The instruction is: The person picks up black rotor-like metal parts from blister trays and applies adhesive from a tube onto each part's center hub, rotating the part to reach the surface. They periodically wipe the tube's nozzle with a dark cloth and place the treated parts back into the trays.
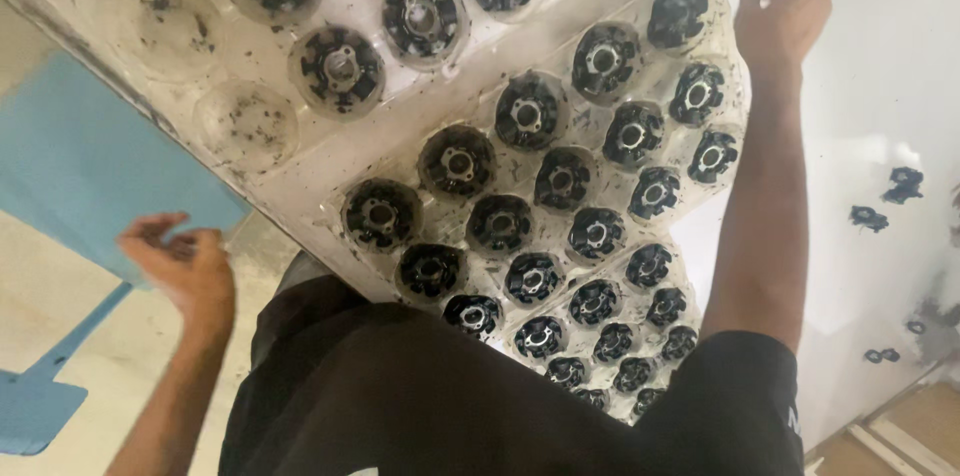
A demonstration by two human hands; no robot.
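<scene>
Right hand at far right, fingers curled together, touching far corner of clear plastic tray of black round parts on white desk; left hand near left, loosely curled, empty, beside blue sheet; second tray beyond, partly filled.

Head view. Right hand curled at the far corner of a clear tray filled with black round parts; left hand raised beside a blue sheet. White surface beneath.
</scene>
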